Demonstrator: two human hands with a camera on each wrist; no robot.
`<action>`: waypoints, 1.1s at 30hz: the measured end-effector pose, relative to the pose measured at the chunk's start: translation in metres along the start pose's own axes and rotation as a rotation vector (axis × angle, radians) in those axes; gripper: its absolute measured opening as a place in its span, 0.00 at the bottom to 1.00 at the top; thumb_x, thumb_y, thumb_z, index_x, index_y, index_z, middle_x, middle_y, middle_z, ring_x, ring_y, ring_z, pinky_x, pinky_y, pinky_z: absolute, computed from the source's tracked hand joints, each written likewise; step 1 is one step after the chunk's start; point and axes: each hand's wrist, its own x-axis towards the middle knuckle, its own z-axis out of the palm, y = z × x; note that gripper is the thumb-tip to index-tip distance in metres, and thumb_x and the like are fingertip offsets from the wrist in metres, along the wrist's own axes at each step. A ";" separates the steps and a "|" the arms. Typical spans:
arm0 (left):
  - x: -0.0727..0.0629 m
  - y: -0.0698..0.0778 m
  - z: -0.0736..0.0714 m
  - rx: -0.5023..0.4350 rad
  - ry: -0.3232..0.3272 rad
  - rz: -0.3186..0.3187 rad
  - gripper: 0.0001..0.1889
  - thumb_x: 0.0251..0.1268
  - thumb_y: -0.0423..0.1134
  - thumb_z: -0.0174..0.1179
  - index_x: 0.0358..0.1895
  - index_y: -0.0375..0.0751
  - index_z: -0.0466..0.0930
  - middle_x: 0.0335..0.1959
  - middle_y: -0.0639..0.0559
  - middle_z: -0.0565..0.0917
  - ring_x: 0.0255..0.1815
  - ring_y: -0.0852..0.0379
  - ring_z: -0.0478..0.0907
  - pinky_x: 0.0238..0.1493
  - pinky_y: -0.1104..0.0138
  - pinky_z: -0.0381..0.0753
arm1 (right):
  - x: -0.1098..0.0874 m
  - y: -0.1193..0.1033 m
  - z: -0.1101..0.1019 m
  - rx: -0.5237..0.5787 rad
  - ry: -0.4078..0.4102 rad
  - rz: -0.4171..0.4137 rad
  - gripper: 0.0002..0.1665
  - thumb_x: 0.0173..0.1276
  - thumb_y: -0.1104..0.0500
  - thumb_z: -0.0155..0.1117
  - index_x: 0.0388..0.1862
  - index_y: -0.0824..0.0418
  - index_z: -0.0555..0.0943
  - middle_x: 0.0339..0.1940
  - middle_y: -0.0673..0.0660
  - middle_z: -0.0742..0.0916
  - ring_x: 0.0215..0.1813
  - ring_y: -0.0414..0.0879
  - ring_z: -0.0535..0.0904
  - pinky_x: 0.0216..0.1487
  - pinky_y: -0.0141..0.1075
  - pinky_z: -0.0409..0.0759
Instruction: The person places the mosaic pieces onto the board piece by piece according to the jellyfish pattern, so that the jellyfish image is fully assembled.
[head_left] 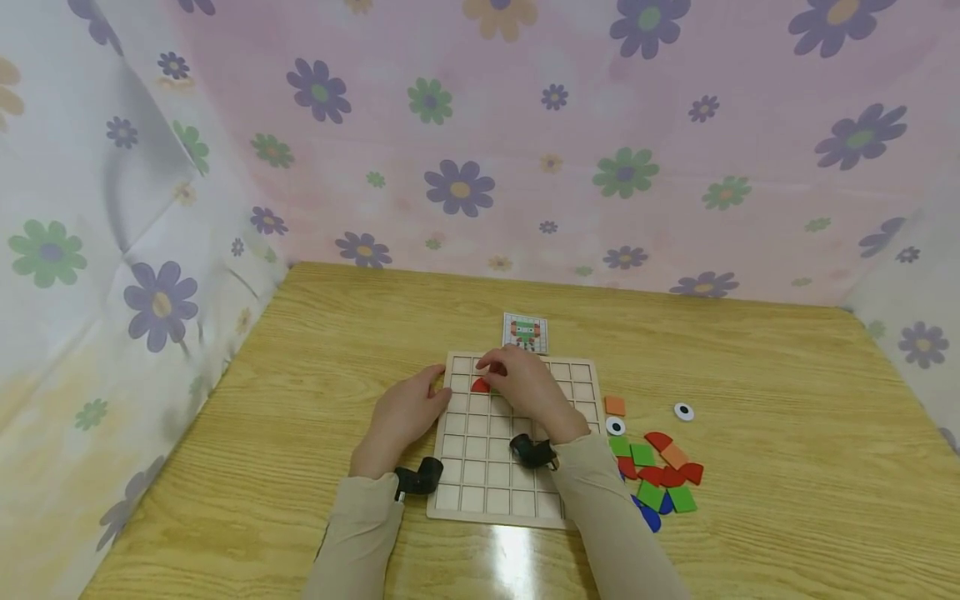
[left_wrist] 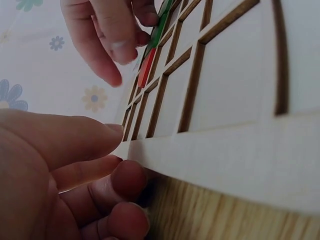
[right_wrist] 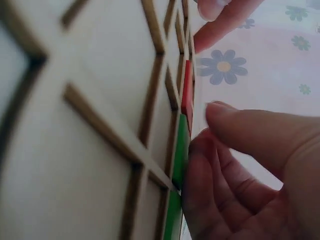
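A wooden grid board (head_left: 476, 475) lies flat on the table. At its left edge, my left hand (head_left: 405, 412) grips the frame, with the thumb on the rim and the other fingers curled against the side. My right hand (head_left: 527, 385) is over the upper rows. In the right wrist view its fingertips touch the green tiles (right_wrist: 180, 152), while the thumb stands apart from them. Beside the green tiles sits a red quarter-circle tile (head_left: 480, 386) in a cell. The right hand hides part of the top rows in the head view.
A pattern card (head_left: 527, 331) lies behind the board. Right of the board are loose green squares (head_left: 642, 455), red quarter-circles (head_left: 658, 439), orange squares (head_left: 615, 406), blue pieces (head_left: 649, 517) and two eye discs (head_left: 683, 412). Flowered cloth (head_left: 510, 150) hangs around the table.
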 end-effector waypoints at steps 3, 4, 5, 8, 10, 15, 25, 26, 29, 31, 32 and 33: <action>0.001 0.001 0.001 -0.003 -0.002 0.001 0.24 0.62 0.49 0.50 0.61 0.48 0.67 0.25 0.58 0.74 0.24 0.59 0.69 0.25 0.66 0.65 | -0.001 0.005 -0.005 0.085 0.010 0.025 0.10 0.64 0.55 0.57 0.43 0.51 0.81 0.36 0.45 0.80 0.35 0.39 0.74 0.38 0.36 0.72; 0.001 0.001 0.002 -0.002 -0.003 0.002 0.24 0.62 0.49 0.50 0.61 0.48 0.67 0.25 0.58 0.74 0.24 0.59 0.69 0.25 0.66 0.65 | -0.002 0.007 -0.006 0.117 0.011 0.029 0.10 0.65 0.55 0.56 0.44 0.51 0.81 0.37 0.45 0.81 0.36 0.39 0.75 0.38 0.36 0.72; 0.001 0.001 0.002 -0.001 -0.003 0.002 0.24 0.62 0.49 0.50 0.61 0.48 0.67 0.26 0.58 0.74 0.24 0.59 0.69 0.25 0.66 0.65 | -0.002 0.008 -0.008 0.150 0.013 0.037 0.11 0.66 0.55 0.55 0.44 0.51 0.80 0.37 0.46 0.81 0.35 0.38 0.76 0.38 0.36 0.72; 0.002 0.001 0.002 -0.003 -0.005 0.006 0.24 0.63 0.49 0.50 0.61 0.48 0.67 0.26 0.58 0.74 0.25 0.59 0.69 0.26 0.66 0.66 | -0.003 0.012 -0.013 0.228 0.006 0.041 0.12 0.67 0.54 0.53 0.45 0.52 0.80 0.36 0.48 0.82 0.33 0.40 0.77 0.36 0.36 0.74; 0.002 0.001 0.003 -0.012 -0.005 0.006 0.24 0.63 0.49 0.50 0.61 0.48 0.67 0.26 0.58 0.74 0.25 0.58 0.69 0.26 0.66 0.65 | -0.004 0.014 -0.015 0.261 -0.004 0.048 0.13 0.67 0.54 0.53 0.46 0.52 0.80 0.37 0.49 0.82 0.34 0.39 0.78 0.36 0.36 0.74; 0.001 0.000 0.005 -0.043 -0.016 0.005 0.24 0.62 0.50 0.50 0.62 0.48 0.67 0.24 0.57 0.73 0.24 0.58 0.68 0.26 0.65 0.64 | -0.008 0.017 -0.019 0.277 -0.024 0.052 0.14 0.67 0.52 0.53 0.48 0.53 0.79 0.37 0.50 0.83 0.34 0.39 0.78 0.37 0.35 0.75; 0.001 -0.001 0.000 -0.069 -0.026 0.014 0.24 0.63 0.50 0.50 0.61 0.47 0.67 0.22 0.56 0.72 0.23 0.58 0.67 0.26 0.65 0.64 | -0.015 0.002 -0.012 0.193 -0.049 0.011 0.13 0.66 0.51 0.53 0.45 0.48 0.80 0.40 0.44 0.82 0.40 0.37 0.75 0.43 0.37 0.72; 0.000 -0.002 0.000 -0.071 -0.028 0.015 0.24 0.63 0.50 0.50 0.61 0.47 0.67 0.22 0.56 0.72 0.22 0.58 0.67 0.26 0.65 0.64 | -0.015 -0.001 -0.011 0.180 -0.055 0.001 0.12 0.66 0.50 0.53 0.45 0.47 0.81 0.40 0.42 0.81 0.40 0.37 0.75 0.44 0.37 0.72; 0.000 -0.003 -0.002 -0.075 -0.028 0.020 0.24 0.63 0.50 0.50 0.61 0.47 0.67 0.21 0.56 0.72 0.21 0.59 0.67 0.26 0.65 0.64 | -0.018 -0.007 -0.011 0.187 -0.069 -0.018 0.12 0.66 0.51 0.53 0.45 0.47 0.80 0.40 0.42 0.81 0.36 0.36 0.76 0.42 0.35 0.72; 0.000 -0.004 -0.002 -0.080 -0.030 0.023 0.24 0.62 0.50 0.51 0.61 0.47 0.67 0.21 0.56 0.72 0.20 0.59 0.67 0.25 0.66 0.64 | -0.021 -0.009 -0.012 0.193 -0.073 -0.028 0.12 0.66 0.51 0.53 0.44 0.48 0.81 0.38 0.42 0.81 0.33 0.35 0.76 0.39 0.34 0.73; 0.000 -0.003 -0.003 -0.083 -0.032 0.026 0.25 0.63 0.50 0.50 0.61 0.47 0.67 0.21 0.56 0.72 0.20 0.59 0.67 0.25 0.66 0.64 | -0.023 -0.009 -0.013 0.201 -0.072 -0.030 0.12 0.66 0.51 0.53 0.44 0.48 0.81 0.38 0.42 0.81 0.32 0.35 0.76 0.38 0.34 0.73; 0.000 -0.003 -0.003 -0.085 -0.031 0.026 0.25 0.63 0.50 0.50 0.62 0.47 0.67 0.21 0.56 0.72 0.20 0.59 0.67 0.25 0.66 0.64 | -0.025 -0.008 -0.014 0.203 -0.071 -0.034 0.12 0.66 0.51 0.53 0.43 0.49 0.81 0.37 0.42 0.81 0.32 0.36 0.77 0.37 0.34 0.73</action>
